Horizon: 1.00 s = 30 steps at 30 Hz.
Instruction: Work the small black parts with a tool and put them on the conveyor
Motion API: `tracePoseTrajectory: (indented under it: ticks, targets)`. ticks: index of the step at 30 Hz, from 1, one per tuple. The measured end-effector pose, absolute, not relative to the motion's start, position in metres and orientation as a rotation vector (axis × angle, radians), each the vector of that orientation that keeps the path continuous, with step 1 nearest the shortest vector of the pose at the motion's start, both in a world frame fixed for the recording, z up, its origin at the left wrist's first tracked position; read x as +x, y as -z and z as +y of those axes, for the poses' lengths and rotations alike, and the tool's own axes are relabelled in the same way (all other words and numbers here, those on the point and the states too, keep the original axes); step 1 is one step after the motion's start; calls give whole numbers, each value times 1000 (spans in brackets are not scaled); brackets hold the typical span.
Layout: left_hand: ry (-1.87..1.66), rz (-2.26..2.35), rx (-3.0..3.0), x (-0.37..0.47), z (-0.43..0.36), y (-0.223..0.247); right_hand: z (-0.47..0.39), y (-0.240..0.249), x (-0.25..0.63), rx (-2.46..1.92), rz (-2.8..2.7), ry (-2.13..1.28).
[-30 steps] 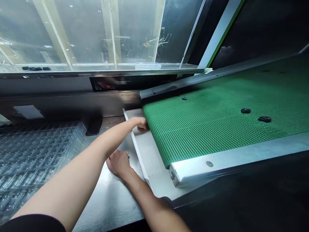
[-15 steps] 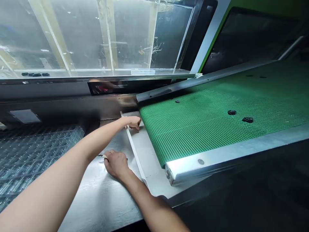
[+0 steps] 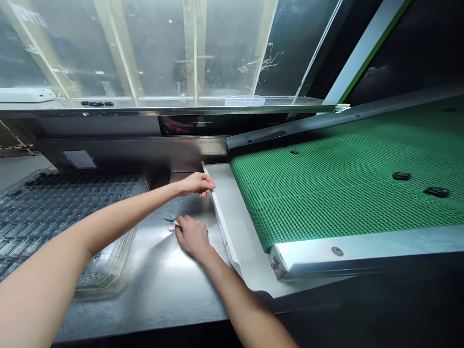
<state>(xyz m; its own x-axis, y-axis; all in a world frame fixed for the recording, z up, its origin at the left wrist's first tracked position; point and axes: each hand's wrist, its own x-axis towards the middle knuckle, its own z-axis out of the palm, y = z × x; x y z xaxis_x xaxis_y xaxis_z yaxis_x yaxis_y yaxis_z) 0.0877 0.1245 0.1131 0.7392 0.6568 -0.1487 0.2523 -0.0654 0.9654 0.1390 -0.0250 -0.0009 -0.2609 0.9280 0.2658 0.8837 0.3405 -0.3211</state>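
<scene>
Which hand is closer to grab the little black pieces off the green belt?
Probably the left hand: it rests on the white tray's rim beside the green belt. The right hand lies flat on the metal table, over a small tool.

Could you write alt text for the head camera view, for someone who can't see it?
A person's left hand pinches the rim of a white tray below a green conveyor belt; the right hand rests on the steel table.

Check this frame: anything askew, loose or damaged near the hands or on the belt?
Nothing looks damaged or spilled. Three small black discs lie scattered on the green belt, unevenly spaced. The left hand grips the white tray's rim; the right hand lies on the steel table.
</scene>
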Motion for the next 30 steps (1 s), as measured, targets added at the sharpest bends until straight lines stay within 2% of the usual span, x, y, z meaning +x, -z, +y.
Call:
tracePoseTrajectory:
  ticks: [12, 19, 24, 27, 30]
  targets:
    - [-558, 701, 1486, 159, 126, -97, -27, 1, 142, -1584, -2232, -136]
    - [-540, 708, 1494, 157, 115, -107, -29, 0, 144, -1565, -2233, -139]
    - [-663, 662, 1472, 121, 89, -149, -28, 0, 148, -1566, -2243, -140]
    - [-844, 551, 1491, 60, 52, -191, -32, 0, 152, -1538, -2262, -180]
    - [-1070, 777, 1483, -24, -1, -228, -32, 6, 159, -1481, -2281, -233]
